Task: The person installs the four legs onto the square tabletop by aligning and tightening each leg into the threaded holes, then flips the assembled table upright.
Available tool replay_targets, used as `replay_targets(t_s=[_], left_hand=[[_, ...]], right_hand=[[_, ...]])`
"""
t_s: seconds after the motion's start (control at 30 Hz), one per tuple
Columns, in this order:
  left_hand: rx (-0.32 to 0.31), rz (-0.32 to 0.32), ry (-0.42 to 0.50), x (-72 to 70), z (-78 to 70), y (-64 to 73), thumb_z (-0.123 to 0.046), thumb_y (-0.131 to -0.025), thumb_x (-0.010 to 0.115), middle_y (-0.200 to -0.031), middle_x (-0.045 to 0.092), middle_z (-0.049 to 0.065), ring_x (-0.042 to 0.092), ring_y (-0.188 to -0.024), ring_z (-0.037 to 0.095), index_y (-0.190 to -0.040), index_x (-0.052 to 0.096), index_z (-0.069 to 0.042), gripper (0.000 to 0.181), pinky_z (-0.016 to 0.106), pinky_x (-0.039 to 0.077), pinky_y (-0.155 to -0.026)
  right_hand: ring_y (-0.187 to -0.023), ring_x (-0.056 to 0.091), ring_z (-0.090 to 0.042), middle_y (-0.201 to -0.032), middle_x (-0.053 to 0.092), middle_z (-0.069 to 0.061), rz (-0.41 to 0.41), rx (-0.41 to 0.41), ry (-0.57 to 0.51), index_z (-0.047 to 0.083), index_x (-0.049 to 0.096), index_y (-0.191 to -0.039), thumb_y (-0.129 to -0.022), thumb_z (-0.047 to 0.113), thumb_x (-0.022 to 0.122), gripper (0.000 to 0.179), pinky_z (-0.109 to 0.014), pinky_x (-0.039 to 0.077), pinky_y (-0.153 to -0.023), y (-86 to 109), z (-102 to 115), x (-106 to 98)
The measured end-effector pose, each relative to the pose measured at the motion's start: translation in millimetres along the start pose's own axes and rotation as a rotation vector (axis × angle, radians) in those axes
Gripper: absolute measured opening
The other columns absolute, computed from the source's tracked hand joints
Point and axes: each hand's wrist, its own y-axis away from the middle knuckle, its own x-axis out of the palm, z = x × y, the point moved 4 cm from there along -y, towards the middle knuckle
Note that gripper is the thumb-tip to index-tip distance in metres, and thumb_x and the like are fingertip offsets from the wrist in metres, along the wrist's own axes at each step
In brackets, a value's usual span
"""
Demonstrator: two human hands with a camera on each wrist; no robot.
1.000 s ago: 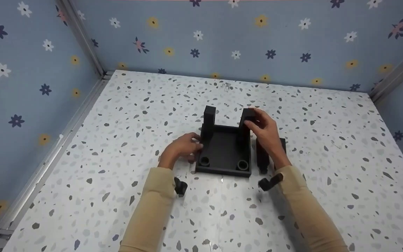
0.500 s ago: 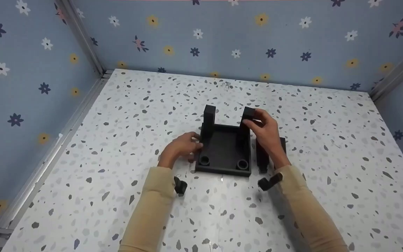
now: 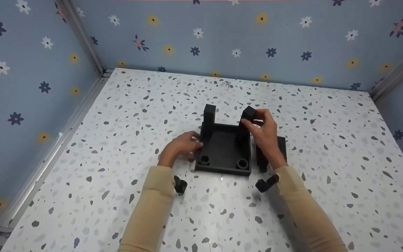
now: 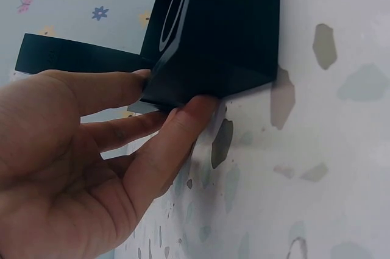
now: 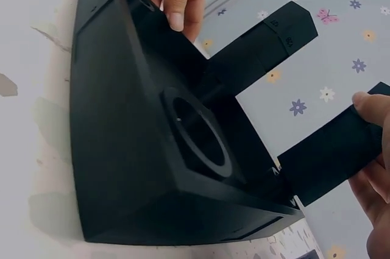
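A shallow black square tray-like base (image 3: 224, 150) lies on the table, with round sockets (image 3: 242, 163) at its two near corners. One square black leg (image 3: 209, 119) stands upright at its far left corner. My right hand (image 3: 266, 134) pinches a second leg (image 5: 332, 149) between thumb and fingers at the far right corner; its lower end meets the base there. At the left wall, my left hand (image 3: 184, 144) grips the base's edge, thumb and fingers on it in the left wrist view, where the hand (image 4: 91, 155) fills the lower left.
Two more black pieces lie just right of the base, one nearer (image 3: 262, 162) and one farther right (image 3: 282, 147), partly behind the right wrist. The speckled white table (image 3: 145, 105) is bounded by blue flowered panels (image 3: 222, 42) at the back and sides.
The leg in my right hand has turned about its upright axis, so its top now shows cornerwise. The right fingers have shifted slightly with it. My left hand and the base hold their places.
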Motion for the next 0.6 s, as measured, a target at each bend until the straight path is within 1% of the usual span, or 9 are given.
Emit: replay_targets(t_s=[0.17,0.3,0.37,0.47,0.6], left_hand=[[-0.001,-0.003,-0.01,0.5,-0.1,-0.6,-0.024,-0.097,0.054,-0.112,0.064,0.012,0.063,-0.098,0.022,-0.137,0.047,-0.01,0.043,0.036,0.047,-0.09],[0.001,0.0,-0.006,1.0,0.8,-1.0,-0.024,-0.097,0.054,-0.112,0.064,0.012,0.063,-0.098,0.023,-0.137,0.046,-0.01,0.043,0.037,0.047,-0.091],[0.004,0.003,-0.007,0.9,0.7,-1.1,-0.024,-0.097,0.054,-0.111,0.064,0.012,0.063,-0.098,0.022,-0.137,0.046,-0.01,0.043,0.037,0.047,-0.092],[0.001,0.005,-0.008,0.5,0.1,-0.6,-0.024,-0.097,0.054,-0.11,0.065,0.011,0.063,-0.099,0.022,-0.137,0.046,-0.01,0.043,0.038,0.045,-0.093],[-0.003,0.005,-0.012,-0.5,-0.2,-0.2,-0.025,-0.097,0.054,-0.111,0.065,0.011,0.063,-0.1,0.023,-0.137,0.046,-0.011,0.043,0.039,0.045,-0.095]], right_hand=[[-0.089,0.058,-0.023,-0.098,0.062,-0.02,-0.037,-0.036,0.019,-0.009,0.054,-0.107,-0.079,0.003,0.076,0.038,-0.045,0.05,-0.086,3.0,2.1,1.9],[-0.092,0.057,-0.025,-0.1,0.061,-0.021,-0.023,-0.022,0.009,-0.009,0.053,-0.109,-0.079,0.004,0.076,0.04,-0.048,0.048,-0.088,3.7,1.6,2.4],[-0.095,0.057,-0.028,-0.103,0.06,-0.022,0.002,0.006,0.004,-0.008,0.052,-0.111,-0.08,0.006,0.076,0.042,-0.049,0.047,-0.09,4.0,1.1,2.2],[-0.104,0.058,-0.03,-0.111,0.059,-0.021,0.058,0.047,-0.008,-0.005,0.049,-0.119,-0.082,0.009,0.075,0.047,-0.046,0.045,-0.096,4.1,-1.5,1.6],[-0.119,0.052,-0.03,-0.128,0.053,-0.022,0.163,0.073,-0.095,-0.003,0.044,-0.133,-0.087,0.007,0.069,0.054,-0.041,0.04,-0.104,3.6,-5.7,0.1]])
